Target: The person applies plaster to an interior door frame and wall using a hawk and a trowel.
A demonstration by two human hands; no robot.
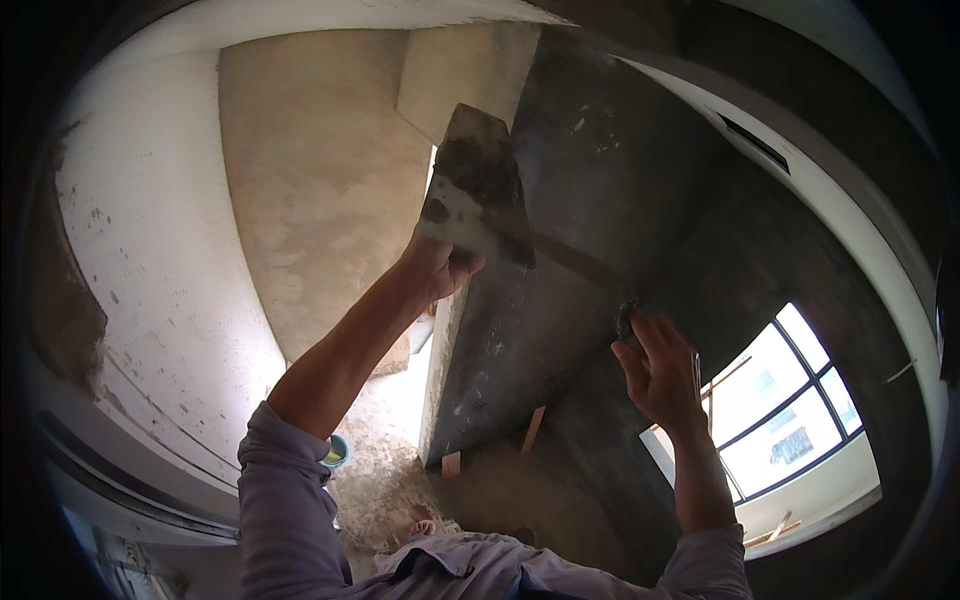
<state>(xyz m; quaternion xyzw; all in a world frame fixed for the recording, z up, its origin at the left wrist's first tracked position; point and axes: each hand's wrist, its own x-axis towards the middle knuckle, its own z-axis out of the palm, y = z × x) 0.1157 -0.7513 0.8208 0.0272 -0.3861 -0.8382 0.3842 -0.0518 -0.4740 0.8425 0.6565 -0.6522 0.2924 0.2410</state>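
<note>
Raised in front of me, my left hand is closed under a plasterer's hawk. Its grip is hidden by the board and my fingers. Dark grey wet mortar lies on the board in patches. My right hand, lower and to the right, is wrapped round the dark handle of a trowel. The long blade reaches up and left toward the hawk's edge, blurred against the dark wall. Whether blade and mortar touch, I cannot tell.
A dark grey wall rises behind the tools, beside a tan plastered wall. A barred window is at the right. Below are a teal bucket, a rough floor and two wood pieces, one a leaning strip.
</note>
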